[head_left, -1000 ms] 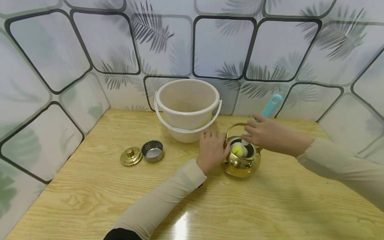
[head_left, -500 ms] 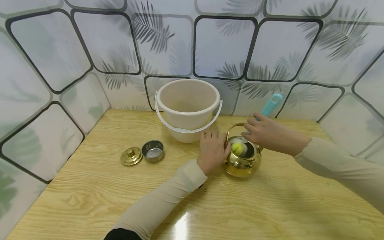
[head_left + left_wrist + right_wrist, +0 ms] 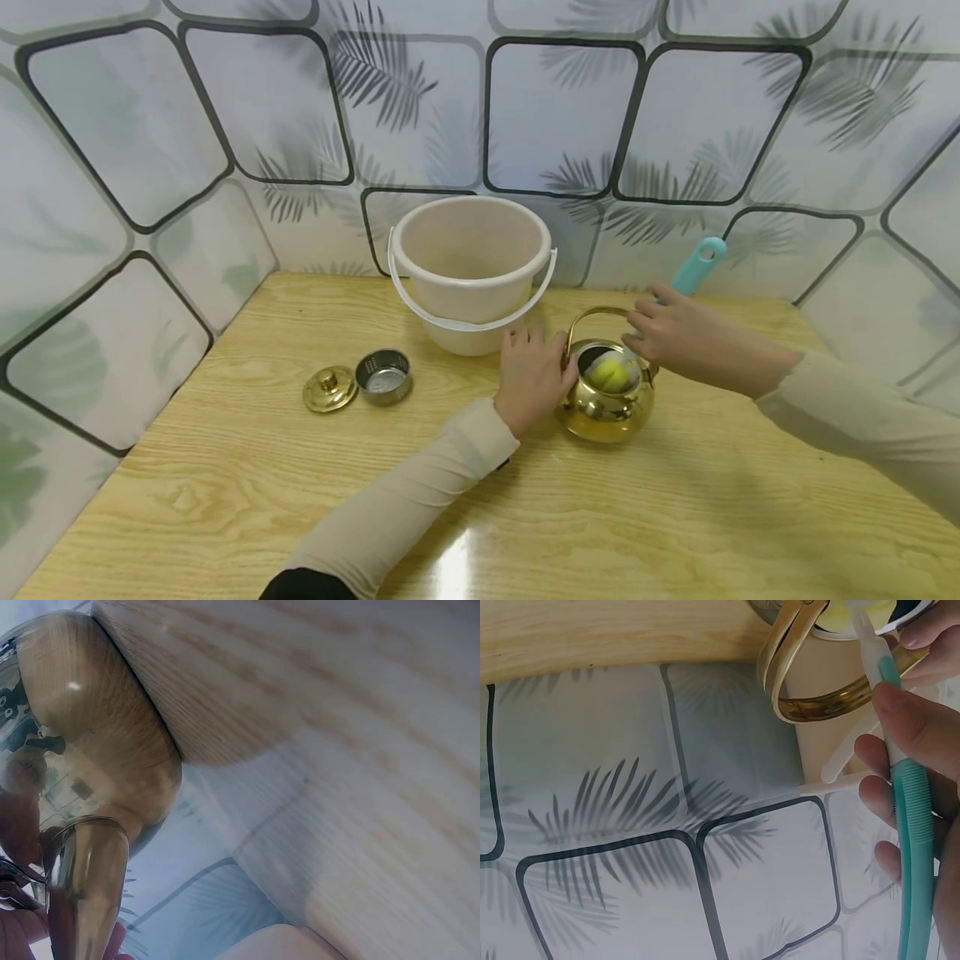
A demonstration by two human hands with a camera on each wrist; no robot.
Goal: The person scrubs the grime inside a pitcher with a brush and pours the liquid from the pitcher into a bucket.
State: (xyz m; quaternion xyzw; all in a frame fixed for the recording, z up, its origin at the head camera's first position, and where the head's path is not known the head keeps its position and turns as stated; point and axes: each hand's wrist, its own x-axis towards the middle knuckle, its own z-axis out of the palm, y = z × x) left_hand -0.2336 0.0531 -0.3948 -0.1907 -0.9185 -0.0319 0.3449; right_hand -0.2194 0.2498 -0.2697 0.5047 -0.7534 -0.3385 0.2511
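A shiny gold teapot (image 3: 603, 423) stands upright and lidless on the wooden table, its hoop handle (image 3: 825, 706) raised. My left hand (image 3: 531, 379) grips it on the spout side; the left wrist view shows fingers around the base of the spout (image 3: 91, 889). My right hand (image 3: 682, 340) holds a cleaning brush by its turquoise handle (image 3: 697, 267), thumb along one side and fingers on the other. The brush's yellow and white head (image 3: 611, 374) sits in the teapot's mouth, below the hoop handle. The lower inside of the teapot is hidden.
A white bucket (image 3: 471, 310) with its bail hanging in front stands behind the left hand, by the wall. Left of it on the table lie a gold lid (image 3: 328, 390) and a perforated steel strainer (image 3: 383, 377). Patterned walls (image 3: 562, 117) border the table's back and sides.
The right hand has moved slightly right, and the brush handle's end has shifted right with it. The yellow head has shifted right within the teapot's mouth. The left hand and teapot stay put.
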